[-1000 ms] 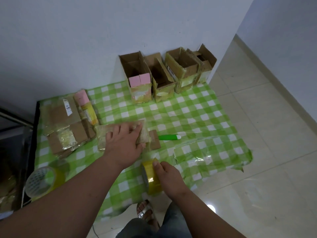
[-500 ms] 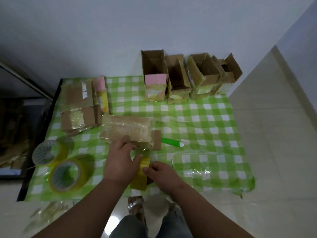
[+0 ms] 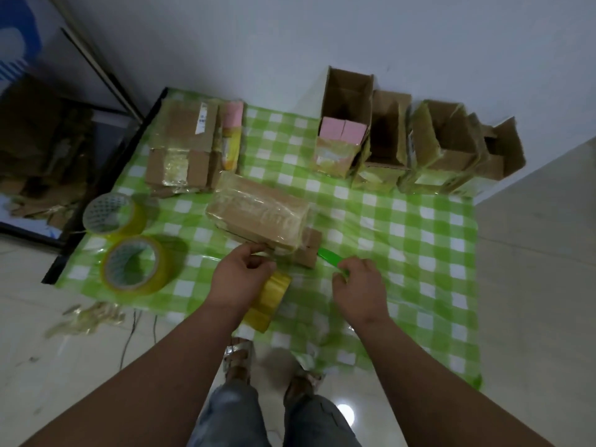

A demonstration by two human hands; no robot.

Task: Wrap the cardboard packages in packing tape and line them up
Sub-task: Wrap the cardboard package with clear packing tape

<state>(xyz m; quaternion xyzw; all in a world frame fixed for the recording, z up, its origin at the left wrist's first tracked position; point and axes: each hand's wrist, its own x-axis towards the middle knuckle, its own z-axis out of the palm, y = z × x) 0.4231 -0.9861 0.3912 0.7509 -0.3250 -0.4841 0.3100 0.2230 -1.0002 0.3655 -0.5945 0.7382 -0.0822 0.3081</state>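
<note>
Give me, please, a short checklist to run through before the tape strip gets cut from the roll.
1. Left hand pinches the strip by the wrapped package: ok.
2. Right hand grips the green cutter: ok.
3. Blade out: cannot tell.
4. Tape roll hangs below the left hand, at the table edge: ok.
5. Strip taut: cannot tell.

The person has bare forearms, blue denim jeans (image 3: pixel 274 417) and strappy metallic sandals (image 3: pixel 238 356).
</note>
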